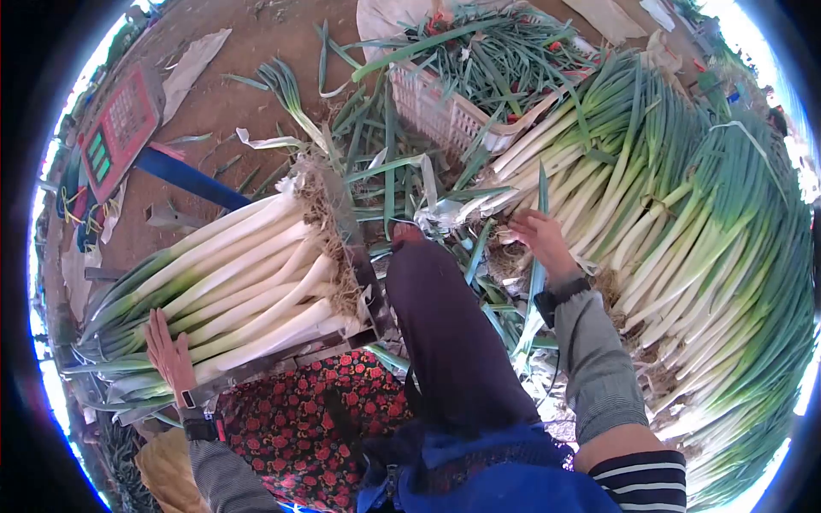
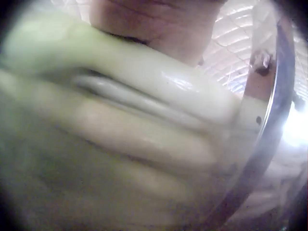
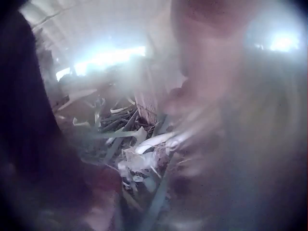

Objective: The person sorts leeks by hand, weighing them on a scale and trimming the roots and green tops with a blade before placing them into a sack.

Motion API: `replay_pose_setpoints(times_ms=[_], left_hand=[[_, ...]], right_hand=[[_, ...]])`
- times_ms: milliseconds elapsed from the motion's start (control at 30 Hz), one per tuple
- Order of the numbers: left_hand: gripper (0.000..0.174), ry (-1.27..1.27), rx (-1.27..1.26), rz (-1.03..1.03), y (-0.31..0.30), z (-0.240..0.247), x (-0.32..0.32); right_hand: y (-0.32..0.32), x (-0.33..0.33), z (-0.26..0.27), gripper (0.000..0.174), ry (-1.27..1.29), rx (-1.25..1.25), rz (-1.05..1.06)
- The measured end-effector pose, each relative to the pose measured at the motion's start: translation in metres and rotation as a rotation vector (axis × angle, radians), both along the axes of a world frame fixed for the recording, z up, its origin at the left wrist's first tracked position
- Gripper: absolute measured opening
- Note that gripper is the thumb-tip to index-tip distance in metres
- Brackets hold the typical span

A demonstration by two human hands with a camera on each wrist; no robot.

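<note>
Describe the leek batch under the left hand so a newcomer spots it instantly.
In the head view, find the red digital display at upper left. Below it lies a batch of leeks, the left hand resting on top. Unlike the bigger heap at far right, its roots face image right and its leaves left.

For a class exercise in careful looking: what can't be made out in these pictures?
- Head view: digits on the red scale, too small to read.
- Head view: floor of the crate, hidden by heaped leaves.
- Left wrist view: rest of the left hand, cut off by the top edge.
- Left wrist view: edges of the lower stalks, blurred.
- Right wrist view: outline of the right hand, blurred.
</note>
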State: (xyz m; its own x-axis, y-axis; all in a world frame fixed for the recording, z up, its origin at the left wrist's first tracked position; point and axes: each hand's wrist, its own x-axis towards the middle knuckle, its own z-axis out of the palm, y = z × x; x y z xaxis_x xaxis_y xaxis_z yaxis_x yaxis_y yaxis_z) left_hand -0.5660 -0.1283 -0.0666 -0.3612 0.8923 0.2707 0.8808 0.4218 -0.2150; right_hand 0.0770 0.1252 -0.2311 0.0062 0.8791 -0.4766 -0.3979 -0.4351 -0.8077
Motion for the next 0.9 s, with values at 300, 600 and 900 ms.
replay_pose_setpoints(times_ms=[300, 600, 900], left_hand=[[0.058, -0.048, 0.016, -0.022, 0.010, 0.008, 0.012], [0.060, -0.046, 0.026, -0.057, 0.014, 0.008, 0.012], [0.057, -0.035, 0.036, -0.023, 0.011, 0.006, 0.011]], right_hand=[[0.163, 0.026, -0.090, 0.022, -1.465, 0.384, 0.377], [0.213, 0.003, -0.125, 0.022, -2.079, 0.446, 0.632], [0.138, 0.035, -0.082, 0.030, -0.488, 0.509, 0.213]])
